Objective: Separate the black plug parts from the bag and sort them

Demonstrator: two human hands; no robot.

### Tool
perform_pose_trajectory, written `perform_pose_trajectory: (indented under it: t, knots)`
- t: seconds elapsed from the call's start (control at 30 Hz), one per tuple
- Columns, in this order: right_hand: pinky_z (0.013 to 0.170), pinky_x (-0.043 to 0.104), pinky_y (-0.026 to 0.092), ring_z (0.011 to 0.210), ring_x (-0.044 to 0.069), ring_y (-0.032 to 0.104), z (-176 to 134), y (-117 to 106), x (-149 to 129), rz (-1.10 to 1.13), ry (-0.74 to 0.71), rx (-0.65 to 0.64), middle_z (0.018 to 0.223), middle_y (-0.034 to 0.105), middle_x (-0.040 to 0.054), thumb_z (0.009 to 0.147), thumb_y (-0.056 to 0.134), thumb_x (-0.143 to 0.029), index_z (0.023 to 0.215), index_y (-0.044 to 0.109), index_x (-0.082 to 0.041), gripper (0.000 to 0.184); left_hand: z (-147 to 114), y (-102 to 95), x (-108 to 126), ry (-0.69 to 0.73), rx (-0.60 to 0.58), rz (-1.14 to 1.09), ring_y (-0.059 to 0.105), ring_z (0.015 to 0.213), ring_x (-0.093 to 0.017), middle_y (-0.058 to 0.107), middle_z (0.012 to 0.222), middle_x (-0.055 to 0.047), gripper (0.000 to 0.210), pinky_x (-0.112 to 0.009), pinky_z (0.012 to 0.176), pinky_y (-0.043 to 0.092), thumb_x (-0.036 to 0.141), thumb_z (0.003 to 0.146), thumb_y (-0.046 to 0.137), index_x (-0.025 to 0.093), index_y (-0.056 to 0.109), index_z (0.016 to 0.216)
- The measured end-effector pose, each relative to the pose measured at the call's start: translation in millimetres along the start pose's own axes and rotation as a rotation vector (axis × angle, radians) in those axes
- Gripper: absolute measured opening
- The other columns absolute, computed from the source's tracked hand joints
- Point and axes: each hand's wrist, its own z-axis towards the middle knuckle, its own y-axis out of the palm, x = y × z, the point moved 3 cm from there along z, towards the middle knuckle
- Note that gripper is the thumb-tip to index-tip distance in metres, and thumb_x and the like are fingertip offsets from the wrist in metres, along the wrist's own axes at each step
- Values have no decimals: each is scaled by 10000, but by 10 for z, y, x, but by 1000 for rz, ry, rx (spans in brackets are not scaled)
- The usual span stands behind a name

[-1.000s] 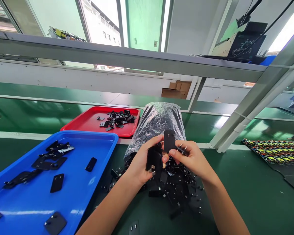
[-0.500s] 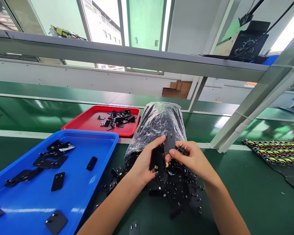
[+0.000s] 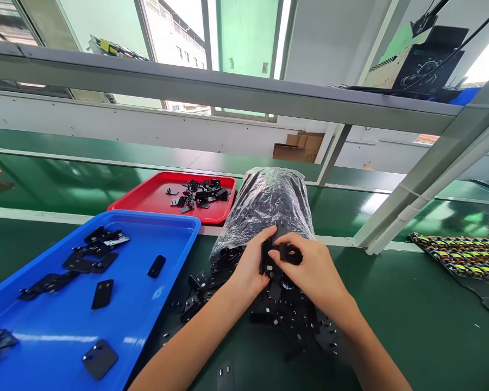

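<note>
My left hand (image 3: 250,266) is closed around a black flat plate (image 3: 281,228), whose top sticks up past the thumb. More black pieces sit between its fingers and palm, partly hidden. Close against it, my right hand (image 3: 307,266) pinches a small dark part (image 3: 290,253); its exact shape is hard to make out. Below both hands spreads a heap of black parts with shiny metal pins (image 3: 293,315). Behind them lies a clear plastic bag (image 3: 271,198) with dark contents, its near end at the heap.
A blue tray (image 3: 134,309) with several black plates stands at left. Beyond it, a red tray (image 3: 146,194) holds a pile of small black parts. At right lie colourful bundled pieces (image 3: 456,252) on a dark sheet. A slanted white post (image 3: 424,190) and a shelf beam (image 3: 228,89) frame the bench.
My right hand has moved left and turned over the plate, covering much of it. The plate is less exposed now. The whole view has shifted slightly.
</note>
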Motion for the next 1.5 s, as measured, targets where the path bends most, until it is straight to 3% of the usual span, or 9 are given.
perform_pose_trajectory:
  t: [0.27,0.47,0.7,0.8,0.9,1.03,1.13,1.33,1.5]
  knots:
    - [625,251,463,664,157,641,19,23,86,8,-75,10,754,708,-11,818,603,-172,799,655,-201,63,42,-38,5,55,53,-43,592,473,-117,621,561,0,137,-206,488,496,240,782,647,143,596,699]
    - [798,312,506,912,209,673,0,111,70,-99,-277,-18,1059,709,66,816,563,-79,1121,636,-165,326,68,-63,55,137,91,-56,546,458,-75,584,565,36,138,-171,459,440,221,768,667,149,575,695]
    - [626,313,479,714,207,633,-75,104,6,-239,-383,-42,876,664,71,803,489,-36,1051,647,-135,311,106,-85,29,171,78,-42,499,439,-57,558,580,45,134,-156,388,354,228,769,670,150,571,724]
    - [659,278,471,747,185,641,-97,43,-19,-92,-306,-24,859,679,44,787,504,-39,912,636,-160,218,95,-86,62,158,91,-36,526,440,-85,576,567,20,165,-179,413,406,258,801,635,158,545,705]
    - [587,240,432,622,141,597,-78,-69,4,42,-142,11,708,655,-5,817,571,-165,788,606,-190,51,48,-76,134,130,111,-29,535,419,-115,581,541,-5,179,-209,408,430,290,820,615,160,543,721]
    - [478,223,364,466,104,486,-20,-140,76,305,47,11,565,593,-38,835,586,-323,767,553,-203,142,-71,-60,257,167,165,-68,545,431,-96,569,540,19,138,-171,403,419,262,817,630,170,544,761]
    - [433,214,335,396,79,415,20,-43,105,552,135,-47,563,614,-42,841,569,-357,785,495,-208,176,-159,-59,319,209,205,-112,554,451,-76,569,571,37,118,-152,425,439,248,818,633,174,545,793]
    - [503,213,336,510,91,480,-8,230,-27,434,24,-411,594,626,-24,816,603,-275,684,566,-180,167,-204,-59,403,219,94,-168,527,423,-85,566,568,2,174,-169,415,450,297,865,576,167,510,770]
    - [493,216,335,506,99,488,-70,244,-67,395,24,-444,628,672,-6,851,586,-326,710,604,-179,205,-227,-56,451,188,84,-194,527,413,-84,565,579,-2,171,-156,394,437,306,867,580,169,505,796]
